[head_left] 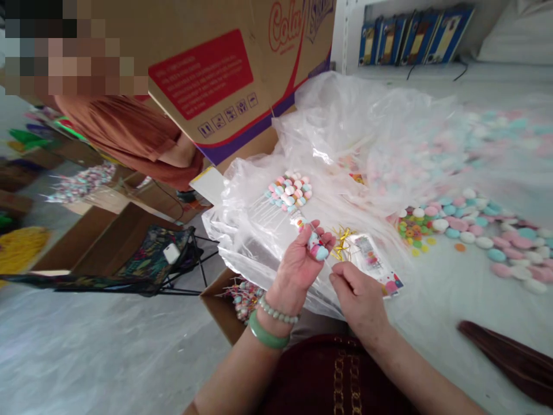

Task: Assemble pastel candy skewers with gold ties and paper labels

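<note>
The left hand (297, 259) curls closed around a candy stick (314, 242), its fingers wrapped near the cluster of pastel candies, which seems a grip meant to keep the sweets steady and turned up toward the other hand. The right hand (356, 300) sits just beside it, thumb and forefinger pinched together; whatever they may hold is too thin to make out.

A jade bangle (268, 333) and a beaded bracelet (276, 311) circle the left wrist. Just past the hands, a clear plastic bag (253, 230) lies under a bunch of candy skewers (288, 192), probably gathered so the sticks stay together. Gold twist ties (343, 242) and a printed card (374, 262) sit just right of the left hand, apparently kept within easy reach. Farther right, loose pastel candies (475, 230) are spread across the table (449, 351), likely laid out for picking. Beyond the bag, another person in an orange sleeve (129, 138) stands behind a cardboard box (203, 75).
</note>
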Available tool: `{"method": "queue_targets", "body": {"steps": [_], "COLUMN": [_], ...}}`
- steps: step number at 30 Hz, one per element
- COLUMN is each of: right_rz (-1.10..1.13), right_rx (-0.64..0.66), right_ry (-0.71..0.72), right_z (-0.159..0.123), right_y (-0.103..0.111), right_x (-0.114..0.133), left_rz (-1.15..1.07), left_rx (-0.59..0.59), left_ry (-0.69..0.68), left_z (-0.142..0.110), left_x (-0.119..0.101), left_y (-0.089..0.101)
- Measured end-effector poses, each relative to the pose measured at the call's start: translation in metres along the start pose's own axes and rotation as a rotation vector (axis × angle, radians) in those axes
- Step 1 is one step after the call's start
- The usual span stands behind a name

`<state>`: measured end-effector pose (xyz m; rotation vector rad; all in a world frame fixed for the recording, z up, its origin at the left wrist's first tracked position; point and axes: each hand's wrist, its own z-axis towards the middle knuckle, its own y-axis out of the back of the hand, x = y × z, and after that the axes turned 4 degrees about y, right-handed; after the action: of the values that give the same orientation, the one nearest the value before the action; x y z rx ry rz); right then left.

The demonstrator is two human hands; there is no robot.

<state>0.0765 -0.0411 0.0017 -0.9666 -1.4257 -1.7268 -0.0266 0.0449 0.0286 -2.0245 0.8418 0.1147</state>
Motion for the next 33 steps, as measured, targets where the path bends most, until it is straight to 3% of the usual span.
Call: {"method": "queue_targets", "body": {"steps": [5,10,14,22,26,30,33], "right_rz": [0.543,0.781,0.804,0.753,0.904,1.107,1.214], "right_rx": [0.169,0.249,0.243,0.201,0.300,0.447,0.453], "right_ry": [-0.374,-0.558,-0.565,-0.491,-0.569,-0.646,-0.663], "right_z": [0.015,0.023,0.030,0.047,0.054,0.063,0.068], "right_y": [-0.005,-0.008,-0.009,-0.010,-0.006,-0.002,0.001], "right_x": [0.023,0.036,0.036,0.026,0.024,0.019,0.013], "left_rz": [-0.031,0.029,0.076,0.113,0.015,-0.031,0.014], "left_rx": [0.021,0.071,0.041,0.100,0.073,0.216,0.323], "left_ry": [-0.048,-0.084,-0.182,-0.213,-0.195,-0.161,-0.120], "left_z": [-0.004,-0.001,0.008,0.016,0.023,0.032,0.035], "left_x": [-0.014,-0.031,-0.039,-0.034,-0.040,-0.041,-0.037], "left_y": [-0.015,-0.019,-0.017,-0.021,-0.021,-0.015,-0.010]}}
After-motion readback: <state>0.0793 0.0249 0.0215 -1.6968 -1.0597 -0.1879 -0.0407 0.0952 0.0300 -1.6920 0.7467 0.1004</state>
